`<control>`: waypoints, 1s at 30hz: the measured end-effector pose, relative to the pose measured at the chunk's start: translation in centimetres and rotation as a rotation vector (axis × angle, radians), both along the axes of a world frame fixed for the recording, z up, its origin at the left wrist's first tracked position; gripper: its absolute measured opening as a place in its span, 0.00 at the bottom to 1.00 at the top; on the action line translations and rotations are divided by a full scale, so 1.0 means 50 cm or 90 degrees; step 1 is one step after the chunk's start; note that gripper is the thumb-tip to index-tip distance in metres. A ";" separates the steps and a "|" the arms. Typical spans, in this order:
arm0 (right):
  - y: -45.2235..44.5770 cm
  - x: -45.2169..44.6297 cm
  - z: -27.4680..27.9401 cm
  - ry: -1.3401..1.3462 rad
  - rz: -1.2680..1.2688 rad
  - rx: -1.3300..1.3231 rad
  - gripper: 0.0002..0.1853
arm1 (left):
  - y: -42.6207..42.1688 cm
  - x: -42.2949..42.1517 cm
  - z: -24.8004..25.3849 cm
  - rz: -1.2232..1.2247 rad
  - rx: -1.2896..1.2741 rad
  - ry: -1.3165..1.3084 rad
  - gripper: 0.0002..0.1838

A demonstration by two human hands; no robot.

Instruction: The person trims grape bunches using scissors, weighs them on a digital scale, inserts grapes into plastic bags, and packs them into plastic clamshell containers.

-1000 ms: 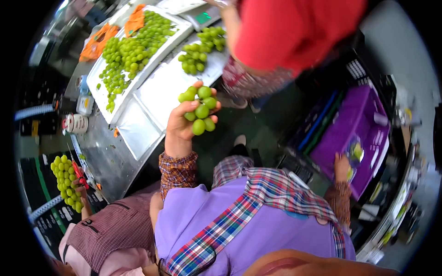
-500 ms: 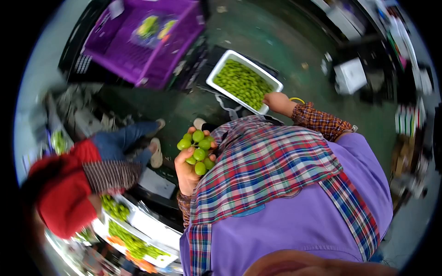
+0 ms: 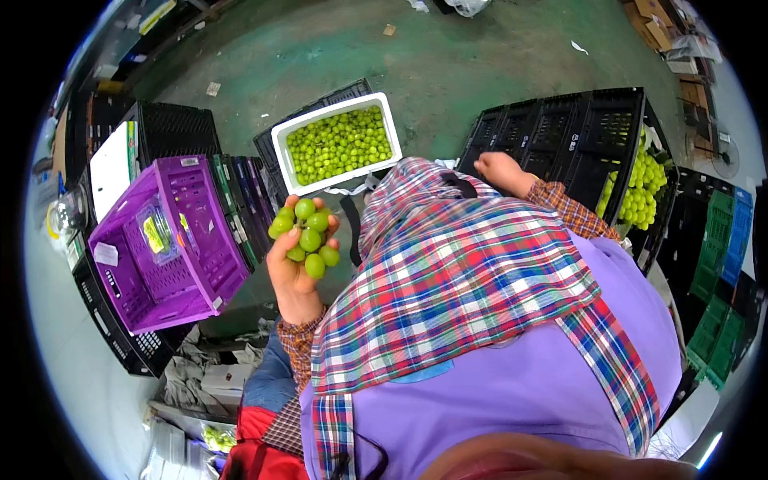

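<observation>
A small bunch of green grapes rests in my left hand, whose fingers and thumb are wrapped round it at chest height. Curled closed, my right hand is held out in front of the black crates. Whether anything lies inside its fingers is hidden. Between and beyond my hands stands a white bin, filled with loose green grapes. It sits on a black crate.
At left, a purple crate holds a clear pack of grapes. More grape bunches fill a crate behind the black ones at right. A person in red is close by at lower left. Green crates stand at far right.
My view has turned to the right. My right hand has come away from the edge of the white bin to beside the black crates. My left hand keeps the bunch of grapes.
</observation>
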State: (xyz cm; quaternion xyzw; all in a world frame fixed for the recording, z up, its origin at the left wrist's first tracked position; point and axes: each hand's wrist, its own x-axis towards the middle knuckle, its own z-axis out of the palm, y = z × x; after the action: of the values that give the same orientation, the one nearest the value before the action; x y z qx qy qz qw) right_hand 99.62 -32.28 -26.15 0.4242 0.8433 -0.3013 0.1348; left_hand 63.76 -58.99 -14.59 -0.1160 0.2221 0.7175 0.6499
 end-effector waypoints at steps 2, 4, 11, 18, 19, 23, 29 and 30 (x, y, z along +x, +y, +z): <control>-0.023 -0.012 0.046 -0.028 -0.024 0.007 0.17 | 0.018 -0.002 0.008 -0.017 0.037 0.000 0.29; -0.002 -0.070 0.013 -0.030 -0.025 0.016 0.17 | 0.021 -0.039 -0.024 -0.041 0.019 0.000 0.29; 0.136 -0.122 -0.022 -0.016 0.032 0.113 0.18 | 0.082 -0.048 -0.059 -0.066 0.005 -0.032 0.27; 0.355 -0.168 -0.088 -0.123 0.090 0.000 0.17 | 0.242 -0.052 -0.073 0.022 -0.005 -0.073 0.24; 0.407 -0.181 -0.101 -0.121 0.115 -0.015 0.17 | 0.289 -0.049 -0.073 0.031 -0.019 -0.070 0.24; 0.634 -0.227 -0.179 -0.045 0.209 -0.029 0.19 | 0.538 -0.027 -0.085 0.059 -0.032 -0.087 0.25; 0.981 -0.292 -0.076 0.135 0.108 -0.001 0.15 | 0.968 -0.004 0.012 -0.064 0.038 -0.099 0.25; 1.021 -0.301 -0.045 0.145 0.090 -0.015 0.14 | 1.018 -0.010 0.028 -0.091 0.043 -0.081 0.25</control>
State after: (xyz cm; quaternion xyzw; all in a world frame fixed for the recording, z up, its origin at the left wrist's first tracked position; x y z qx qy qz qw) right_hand 84.56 18.75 -28.39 0.3252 0.8774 -0.3470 0.0635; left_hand 63.26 -8.08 -13.20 -0.1231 0.1637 0.6675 0.7159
